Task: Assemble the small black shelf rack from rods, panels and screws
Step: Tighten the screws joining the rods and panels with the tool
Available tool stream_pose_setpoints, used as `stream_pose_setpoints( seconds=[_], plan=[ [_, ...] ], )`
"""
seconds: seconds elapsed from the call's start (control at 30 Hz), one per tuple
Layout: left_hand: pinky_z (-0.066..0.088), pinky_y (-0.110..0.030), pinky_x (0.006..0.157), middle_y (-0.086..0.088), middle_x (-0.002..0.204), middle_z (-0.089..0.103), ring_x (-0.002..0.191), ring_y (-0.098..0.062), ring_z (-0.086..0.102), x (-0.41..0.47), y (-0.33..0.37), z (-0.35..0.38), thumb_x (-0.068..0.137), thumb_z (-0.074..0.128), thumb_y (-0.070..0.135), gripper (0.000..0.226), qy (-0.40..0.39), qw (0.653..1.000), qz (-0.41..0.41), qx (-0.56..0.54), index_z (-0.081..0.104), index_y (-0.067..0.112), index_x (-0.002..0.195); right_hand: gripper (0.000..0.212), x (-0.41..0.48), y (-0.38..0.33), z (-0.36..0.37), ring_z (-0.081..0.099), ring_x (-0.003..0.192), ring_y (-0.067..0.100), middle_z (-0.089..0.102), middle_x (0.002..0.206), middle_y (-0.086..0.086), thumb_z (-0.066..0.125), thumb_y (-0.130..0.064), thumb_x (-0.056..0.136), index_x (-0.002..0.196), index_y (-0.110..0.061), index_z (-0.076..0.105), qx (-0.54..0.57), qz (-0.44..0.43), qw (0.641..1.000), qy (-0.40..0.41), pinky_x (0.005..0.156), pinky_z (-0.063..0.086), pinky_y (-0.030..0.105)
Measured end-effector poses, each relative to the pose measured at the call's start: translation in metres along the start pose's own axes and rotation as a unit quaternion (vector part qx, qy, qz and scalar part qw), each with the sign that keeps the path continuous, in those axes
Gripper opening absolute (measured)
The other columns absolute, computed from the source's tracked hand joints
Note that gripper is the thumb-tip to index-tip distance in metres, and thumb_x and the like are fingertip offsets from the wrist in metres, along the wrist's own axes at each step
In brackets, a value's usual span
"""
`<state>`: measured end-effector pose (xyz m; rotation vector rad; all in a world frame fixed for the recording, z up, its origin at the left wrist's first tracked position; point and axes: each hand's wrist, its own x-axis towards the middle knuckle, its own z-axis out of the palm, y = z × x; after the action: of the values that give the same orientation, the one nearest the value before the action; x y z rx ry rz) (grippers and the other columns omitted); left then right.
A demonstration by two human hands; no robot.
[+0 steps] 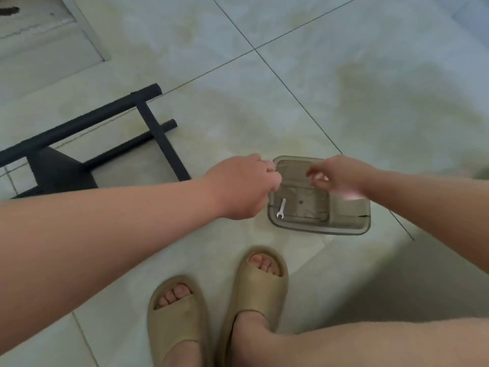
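Observation:
The partly built black rack (87,144) lies on its side on the floor at the left, its rods joined by a crossbar and a dark panel. A clear plastic tray (344,223) sits on the tiles ahead of my feet, with a small silver wrench (281,208) lying in it. My left hand (243,186) is curled into a fist at the tray's upper left corner; I cannot see anything inside it. Over the tray's top edge, my right hand (341,177) hovers with thumb and forefinger slightly apart and nothing visible between them.
Pale floor tiles with dark grout lines run all around. My two feet in tan slides (217,313) stand just below the tray. A door threshold (47,35) lies at the upper left. My right knee fills the lower right corner.

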<state>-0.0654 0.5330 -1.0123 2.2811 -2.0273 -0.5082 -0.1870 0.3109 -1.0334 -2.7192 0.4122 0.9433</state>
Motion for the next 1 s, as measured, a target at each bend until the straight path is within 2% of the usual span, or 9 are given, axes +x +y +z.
stream_pose_setpoints(
  seconds=[0.1,0.2,0.3,0.43,0.53,0.63,0.73,0.9,1.0],
  plan=[
    [0.045,-0.040,0.092,0.000,0.132,0.053,0.122,-0.024,0.045,0.022,0.015,0.022,0.094,0.049,0.037,0.033,-0.067,0.984,0.112,0.121,0.054,0.021,0.123,0.034,0.016,0.018,0.030,0.061,0.113,0.025,0.068,0.123,-0.001,0.049,-0.032,0.102,0.134,-0.029,0.059,-0.019,-0.010,0.999,-0.038,0.090,0.050,0.035],
    [0.040,-0.038,0.100,-0.004,0.134,0.053,0.127,-0.025,0.042,0.030,0.017,0.054,0.097,0.053,0.034,0.033,-0.130,0.974,0.132,0.132,0.054,0.016,0.125,0.042,0.038,0.020,0.054,0.059,0.118,0.028,0.063,0.130,0.002,0.053,-0.029,0.101,0.142,-0.031,0.052,-0.041,-0.060,0.995,-0.062,0.084,0.048,0.033],
    [0.039,-0.039,0.105,-0.003,0.126,0.057,0.127,-0.024,0.042,0.028,0.010,0.076,0.098,0.049,0.016,0.020,-0.094,0.986,0.115,0.070,0.056,0.014,0.117,0.045,0.059,0.016,0.073,0.054,0.123,0.031,0.050,0.139,0.004,0.053,-0.028,0.099,0.143,-0.027,0.051,-0.053,-0.135,0.988,-0.045,0.084,0.051,0.038],
    [0.039,-0.040,0.105,-0.002,0.119,0.062,0.129,-0.024,0.045,0.021,0.004,0.088,0.096,0.053,0.018,0.015,-0.038,0.993,0.112,0.006,0.062,0.015,0.109,0.041,0.075,0.009,0.096,0.043,0.129,0.028,0.041,0.147,0.003,0.051,-0.039,0.102,0.142,-0.026,0.051,-0.130,-0.211,0.969,-0.020,0.090,0.046,0.037],
    [0.041,-0.043,0.103,-0.003,0.115,0.064,0.126,-0.026,0.049,0.020,0.006,0.090,0.094,0.056,0.021,0.014,-0.012,0.993,0.115,-0.010,0.064,0.014,0.104,0.036,0.082,0.006,0.111,0.047,0.123,0.030,0.046,0.141,0.006,0.050,-0.035,0.104,0.135,-0.019,0.055,-0.132,-0.213,0.968,0.018,0.079,0.041,0.036],
    [0.039,-0.042,0.105,-0.003,0.117,0.064,0.128,-0.026,0.048,0.019,0.009,0.090,0.095,0.053,0.022,0.017,-0.003,0.994,0.107,-0.002,0.064,0.014,0.105,0.027,0.085,0.004,0.114,0.054,0.114,0.034,0.054,0.126,0.014,0.049,-0.025,0.105,0.123,-0.007,0.058,-0.097,-0.211,0.973,0.014,0.077,0.045,0.041],
    [0.036,-0.042,0.107,-0.003,0.120,0.062,0.131,-0.025,0.044,0.019,0.010,0.090,0.097,0.051,0.023,0.017,-0.017,0.995,0.103,0.009,0.062,0.015,0.107,0.027,0.085,0.003,0.112,0.058,0.110,0.033,0.057,0.120,0.011,0.049,-0.029,0.104,0.120,-0.009,0.056,-0.108,-0.177,0.978,0.004,0.069,0.038,0.037],
    [0.037,-0.042,0.107,-0.003,0.119,0.063,0.131,-0.026,0.045,0.019,0.011,0.091,0.097,0.053,0.022,0.016,-0.017,0.995,0.101,0.008,0.062,0.014,0.106,0.026,0.086,-0.006,0.115,0.063,0.106,0.031,0.063,0.116,0.006,0.054,-0.032,0.096,0.114,-0.014,0.059,-0.087,-0.106,0.990,-0.044,0.069,0.045,0.034],
    [0.032,-0.040,0.112,-0.002,0.136,0.054,0.140,-0.024,0.034,0.021,0.011,0.087,0.100,0.049,0.027,0.021,-0.061,0.993,0.098,0.023,0.059,0.016,0.116,0.016,0.078,-0.006,0.101,0.064,0.099,0.033,0.066,0.103,0.006,0.055,-0.031,0.094,0.100,-0.017,0.059,-0.054,-0.077,0.994,-0.056,0.066,0.042,0.032]
  ],
)
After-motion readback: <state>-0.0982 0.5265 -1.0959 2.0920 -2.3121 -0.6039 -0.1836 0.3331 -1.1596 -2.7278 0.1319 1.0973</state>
